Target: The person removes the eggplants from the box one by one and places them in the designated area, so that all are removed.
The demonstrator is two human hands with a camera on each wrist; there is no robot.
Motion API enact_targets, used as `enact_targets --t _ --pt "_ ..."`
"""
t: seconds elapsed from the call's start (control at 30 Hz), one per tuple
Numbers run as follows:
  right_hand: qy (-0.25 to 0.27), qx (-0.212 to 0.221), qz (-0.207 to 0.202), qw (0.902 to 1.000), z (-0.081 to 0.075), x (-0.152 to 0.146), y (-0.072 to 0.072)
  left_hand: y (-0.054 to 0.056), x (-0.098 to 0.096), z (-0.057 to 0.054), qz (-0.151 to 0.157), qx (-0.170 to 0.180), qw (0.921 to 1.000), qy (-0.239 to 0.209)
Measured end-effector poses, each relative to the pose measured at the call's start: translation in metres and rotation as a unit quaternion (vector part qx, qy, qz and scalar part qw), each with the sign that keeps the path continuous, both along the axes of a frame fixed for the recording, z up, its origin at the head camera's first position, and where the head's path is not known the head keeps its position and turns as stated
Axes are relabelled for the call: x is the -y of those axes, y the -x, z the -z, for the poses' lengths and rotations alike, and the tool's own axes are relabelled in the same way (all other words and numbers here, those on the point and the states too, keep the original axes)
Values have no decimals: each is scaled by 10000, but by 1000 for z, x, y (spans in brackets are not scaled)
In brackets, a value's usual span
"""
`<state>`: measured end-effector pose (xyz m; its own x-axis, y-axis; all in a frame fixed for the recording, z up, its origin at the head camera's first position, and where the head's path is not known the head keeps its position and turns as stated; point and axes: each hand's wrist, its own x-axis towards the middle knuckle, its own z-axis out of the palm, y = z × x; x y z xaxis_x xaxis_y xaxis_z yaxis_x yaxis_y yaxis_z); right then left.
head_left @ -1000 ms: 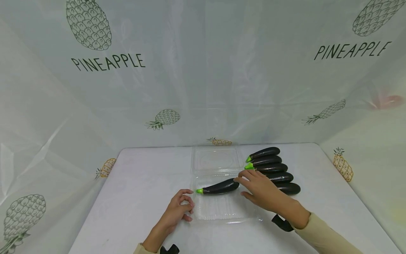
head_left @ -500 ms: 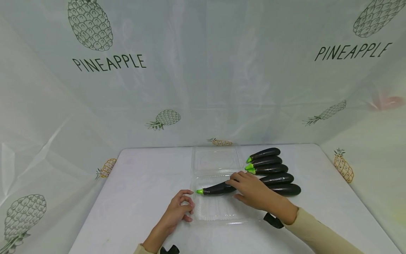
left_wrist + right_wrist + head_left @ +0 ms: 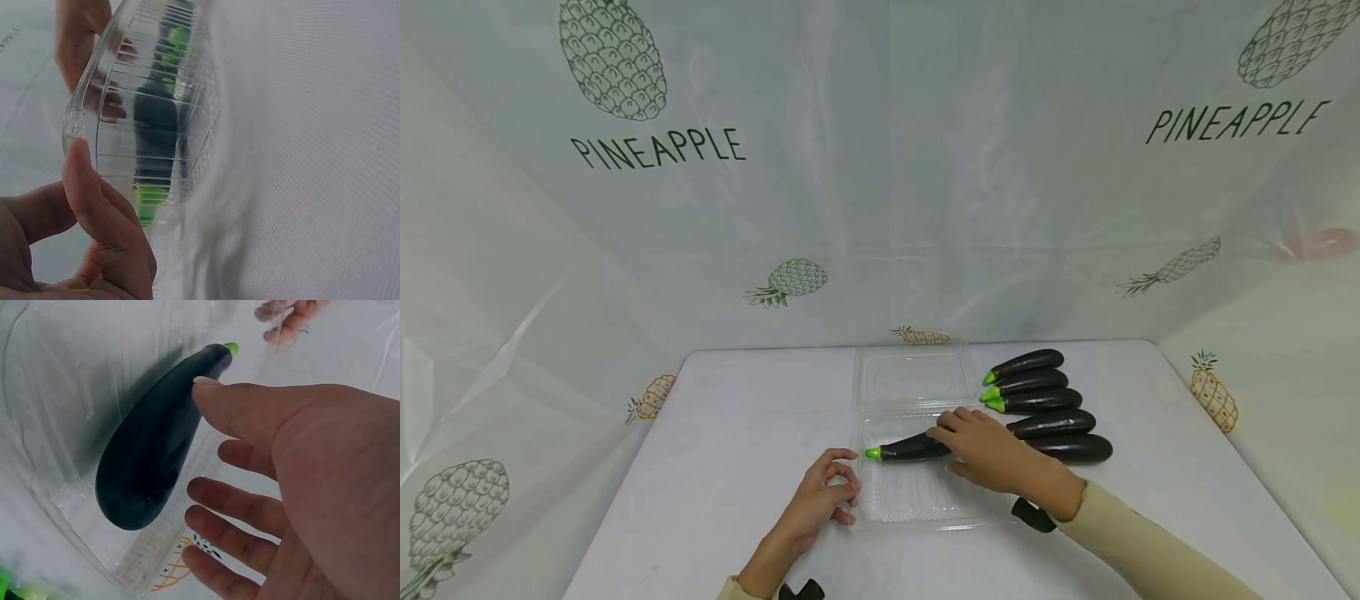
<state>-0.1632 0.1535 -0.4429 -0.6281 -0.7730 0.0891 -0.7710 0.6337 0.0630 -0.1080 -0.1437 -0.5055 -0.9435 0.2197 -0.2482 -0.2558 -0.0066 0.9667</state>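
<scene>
A clear plastic clamshell container (image 3: 910, 500) lies unfolded on the table, its lid (image 3: 913, 375) toward the back. Inside its base is one dark eggplant (image 3: 913, 447), green stem end pointing left. My right hand (image 3: 981, 450) hovers over the thick end of this eggplant; the right wrist view shows its thumb at the eggplant (image 3: 156, 437) and the other fingers loosely spread beside it. At the container's left edge is my left hand (image 3: 820, 496). A fingertip (image 3: 78, 150) touches the clear rim in the left wrist view, with the other fingers loosely bent.
Several more eggplants (image 3: 1037, 400) lie in a stacked row to the right of the container, stems leftward. The white table (image 3: 715, 433) meets a pale curtain (image 3: 880, 208) printed with pineapples along the back and sides.
My right hand has moved left, from the eggplant's right end to farther over it, uncovering more of the row at right. The left hand and the eggplant in the container stay put.
</scene>
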Motion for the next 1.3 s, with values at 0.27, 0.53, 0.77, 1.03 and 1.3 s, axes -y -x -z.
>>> enact_targets --t 0.27,0.53,0.77,1.03,1.3 --pt "-209 -18 89 9997 8 4 2 -1 0 -1 -14 45 10000 -1" --pt "-230 -63 16 9997 9 6 4 -1 -1 1 -53 89 9999 54" --pt "-279 -191 -30 9994 10 7 6 -1 -1 -2 -58 64 10000 -9" --pt "-302 179 31 9994 10 10 8 -1 -2 -3 -54 41 10000 -3" --pt "-330 247 5 9991 7 8 5 -1 -1 -2 -38 57 10000 28"
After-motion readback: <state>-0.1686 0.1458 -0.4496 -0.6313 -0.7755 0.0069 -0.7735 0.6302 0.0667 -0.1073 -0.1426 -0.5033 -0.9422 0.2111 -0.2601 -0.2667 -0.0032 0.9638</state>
